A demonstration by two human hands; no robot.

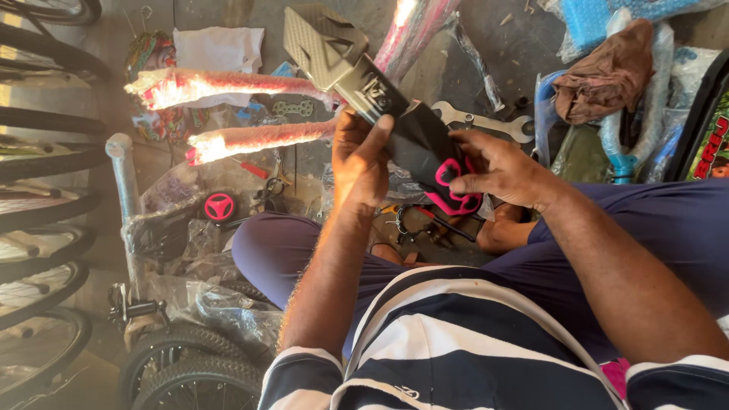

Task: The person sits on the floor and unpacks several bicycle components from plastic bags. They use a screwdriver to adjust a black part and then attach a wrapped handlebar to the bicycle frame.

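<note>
The part in the hands is showing as a black piece with a bright pink clip at the end, and a tan grey plate with a raised diamond pattern is sitting above it. Pink wrapped tubes are glowing almost white where the sun is hitting them. A little pink wheel is popping against the black tyres. The shirt is going navy and white in wide stripes, the trousers are looking dark purple-blue. A brown rag is lying over blue bubble wrap, and a silver spanner is shining on the grey floor.
</note>
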